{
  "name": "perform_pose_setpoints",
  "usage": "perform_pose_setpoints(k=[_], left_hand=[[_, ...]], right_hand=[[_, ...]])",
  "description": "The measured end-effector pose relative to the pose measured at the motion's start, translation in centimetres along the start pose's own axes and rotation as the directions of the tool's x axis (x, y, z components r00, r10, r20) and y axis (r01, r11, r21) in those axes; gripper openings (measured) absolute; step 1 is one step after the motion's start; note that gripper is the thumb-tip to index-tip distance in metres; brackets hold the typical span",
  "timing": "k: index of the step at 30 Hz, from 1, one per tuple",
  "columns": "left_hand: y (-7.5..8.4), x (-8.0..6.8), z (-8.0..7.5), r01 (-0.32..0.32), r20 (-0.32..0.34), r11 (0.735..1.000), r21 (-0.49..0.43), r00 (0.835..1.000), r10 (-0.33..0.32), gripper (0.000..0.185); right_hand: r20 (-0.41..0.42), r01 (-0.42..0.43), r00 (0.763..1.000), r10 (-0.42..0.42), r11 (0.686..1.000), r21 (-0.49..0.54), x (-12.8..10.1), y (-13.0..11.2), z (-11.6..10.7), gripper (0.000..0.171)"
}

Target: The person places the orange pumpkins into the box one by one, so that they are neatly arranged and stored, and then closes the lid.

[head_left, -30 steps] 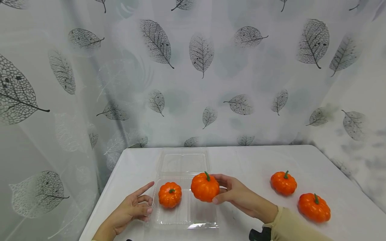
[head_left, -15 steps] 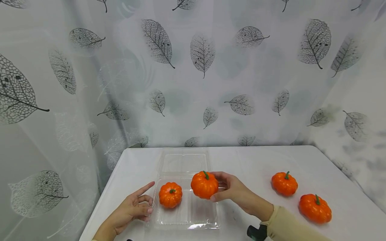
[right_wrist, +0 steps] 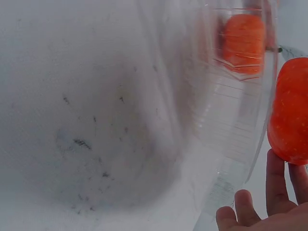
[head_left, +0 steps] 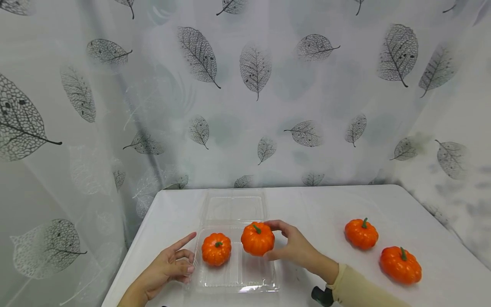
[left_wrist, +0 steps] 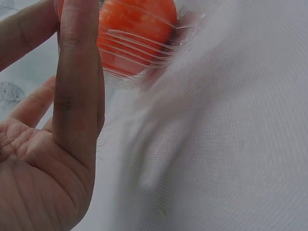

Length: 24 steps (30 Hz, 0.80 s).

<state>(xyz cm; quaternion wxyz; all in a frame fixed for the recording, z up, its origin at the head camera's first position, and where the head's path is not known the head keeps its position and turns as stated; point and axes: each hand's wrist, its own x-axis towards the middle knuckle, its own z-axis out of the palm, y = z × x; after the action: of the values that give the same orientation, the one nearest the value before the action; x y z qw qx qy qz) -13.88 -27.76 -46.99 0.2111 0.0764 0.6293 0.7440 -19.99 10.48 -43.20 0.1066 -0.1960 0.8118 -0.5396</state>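
Observation:
A clear plastic clamshell box (head_left: pixel 220 279) lies on the table with its lid (head_left: pixel 234 207) folded back. One small orange pumpkin (head_left: pixel 216 249) sits in its left half. My right hand (head_left: pixel 293 247) holds another pumpkin (head_left: pixel 257 238) by its right side, over the box's right half. From the right wrist, that held pumpkin (right_wrist: pixel 291 110) shows level with and beyond the box rim, fingertips against its lower end. My left hand (head_left: pixel 166 266) is at the box's left wall, index finger stretched out and the others loosely bent. The left wrist view has its fingers (left_wrist: pixel 77 96) close against the plastic wall.
Two more pumpkins, one farther back (head_left: pixel 361 234) and one nearer (head_left: pixel 400 265), lie on the right of the white table (head_left: pixel 318 204). A leaf-patterned curtain (head_left: pixel 238 106) hangs behind the table and along its sides.
My right hand has moved slightly left with the pumpkin, which now sits a little lower than half a second ago, its stem tipped more to the left. The left hand stays put.

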Motion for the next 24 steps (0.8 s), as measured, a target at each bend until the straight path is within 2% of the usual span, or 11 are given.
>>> perform_pose_setpoints(k=[5,14,24], left_hand=[[-0.2,0.0,-0.1,-0.001,0.005,1.000,-0.007,1.000,0.001,0.088],[-0.4,0.0,-0.3,-0.004,0.011,1.000,-0.011,1.000,0.004,0.087],[-0.4,0.0,-0.3,-0.007,0.012,1.000,-0.010,1.000,0.007,0.087]], right_hand=[[-0.004,-0.007,1.000,0.007,0.999,-0.051,0.1,0.1,0.5,0.074],[0.015,0.043,0.999,-0.041,0.992,-0.120,-0.2,0.4,1.1,0.075],[0.003,0.047,0.999,-0.047,0.979,-0.200,0.1,1.0,1.5,0.076]])
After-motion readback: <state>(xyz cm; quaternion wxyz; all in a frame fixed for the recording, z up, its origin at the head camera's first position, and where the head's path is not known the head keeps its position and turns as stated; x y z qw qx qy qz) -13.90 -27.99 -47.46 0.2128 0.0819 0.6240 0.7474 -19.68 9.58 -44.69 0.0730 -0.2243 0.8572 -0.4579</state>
